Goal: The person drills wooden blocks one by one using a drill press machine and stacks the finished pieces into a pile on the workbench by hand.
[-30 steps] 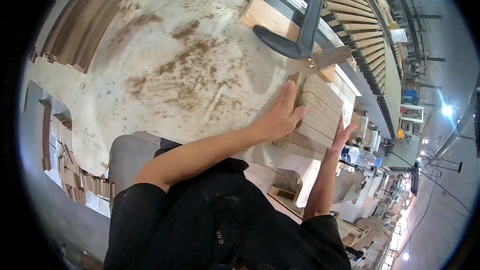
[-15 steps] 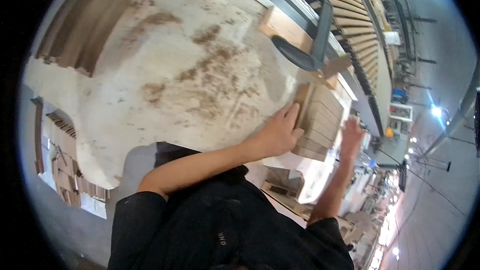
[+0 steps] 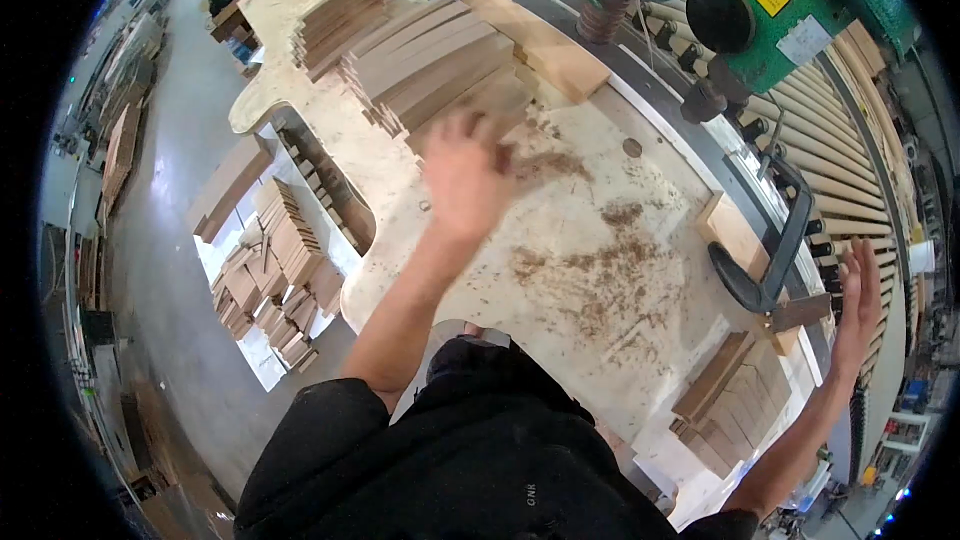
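My left hand point(image 3: 465, 175), blurred by motion, reaches over the workbench point(image 3: 480, 290) with its fingers apart and loosely bent. Its fingertips are right at the near end of a stack of brown wooden strips point(image 3: 430, 65), and nothing shows in its grasp. My right hand point(image 3: 858, 305) is raised at the bench's right edge, fingers stretched out and holding nothing. Beside that hand are a black clamp point(image 3: 790, 230) and a small dark wood block point(image 3: 801, 313). Nearer to me, a short row of wooden pieces point(image 3: 735, 400) lies on the bench's right end.
Sawdust point(image 3: 600, 280) is scattered across the bench. A green machine point(image 3: 800, 0) stands over the far right, beside a roller conveyor point(image 3: 840, 160). A light wood board point(image 3: 540, 45) lines the back. Below left, wood offcuts point(image 3: 265, 280) lie piled on a white surface.
My left hand has left the wooden pieces at the right end and swung left to the strip stack. My right hand stays raised at the right. The view has turned left.
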`<state>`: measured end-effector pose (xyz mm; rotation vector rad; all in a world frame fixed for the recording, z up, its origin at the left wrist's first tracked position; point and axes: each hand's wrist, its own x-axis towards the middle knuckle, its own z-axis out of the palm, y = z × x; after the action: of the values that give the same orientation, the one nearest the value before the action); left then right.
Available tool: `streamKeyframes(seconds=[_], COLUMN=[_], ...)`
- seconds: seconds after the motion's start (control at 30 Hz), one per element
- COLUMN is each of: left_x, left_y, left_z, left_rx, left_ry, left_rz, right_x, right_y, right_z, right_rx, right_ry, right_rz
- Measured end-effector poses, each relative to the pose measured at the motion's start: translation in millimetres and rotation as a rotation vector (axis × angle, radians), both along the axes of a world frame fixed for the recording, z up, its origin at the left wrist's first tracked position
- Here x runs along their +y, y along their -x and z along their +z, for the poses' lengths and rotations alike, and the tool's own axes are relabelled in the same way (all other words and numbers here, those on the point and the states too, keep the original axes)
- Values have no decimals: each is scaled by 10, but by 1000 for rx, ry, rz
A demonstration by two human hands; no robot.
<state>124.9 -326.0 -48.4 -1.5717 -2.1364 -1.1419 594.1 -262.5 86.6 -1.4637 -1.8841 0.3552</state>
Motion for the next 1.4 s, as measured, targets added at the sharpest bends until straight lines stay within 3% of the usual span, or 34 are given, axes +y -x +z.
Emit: streamKeyframes(seconds=[0.13, 0.3, 0.47, 0.67, 0.8, 0.87, 0.97, 1.07, 1.17, 1.4], left_x=[-72, -139, 187, 314, 308, 334, 302, 346, 370, 360], left_y=[346, 516, 1027, 1254, 1168, 1170, 1270, 1366, 1443, 1342], left_z=[134, 335, 339, 235, 246, 268, 357, 430, 531, 508], left_rx=[140, 138, 324, 401, 400, 358, 248, 222, 150, 160], left_ry=[-24, -14, 86, 179, 77, 108, 167, 66, 270, 280], left_rz=[63, 97, 151, 156, 82, 23, -30, 19, -55, -42], right_x=[695, 1505, 2078, 2320, 2335, 2388, 2102, 2300, 2322, 2582], right_y=[355, 631, 785, 987, 1135, 1107, 1380, 1347, 1430, 1371], right_z=[217, 625, 1077, 1522, 1639, 1641, 1710, 1796, 1951, 2139], right_rx=[-11, 251, 560, 693, 715, 747, 788, 876, 895, 878], right_ry=[-74, -95, -128, -86, -40, -11, -98, -84, -128, -171], right_rz=[94, 204, 257, 264, 282, 420, 338, 351, 356, 406])
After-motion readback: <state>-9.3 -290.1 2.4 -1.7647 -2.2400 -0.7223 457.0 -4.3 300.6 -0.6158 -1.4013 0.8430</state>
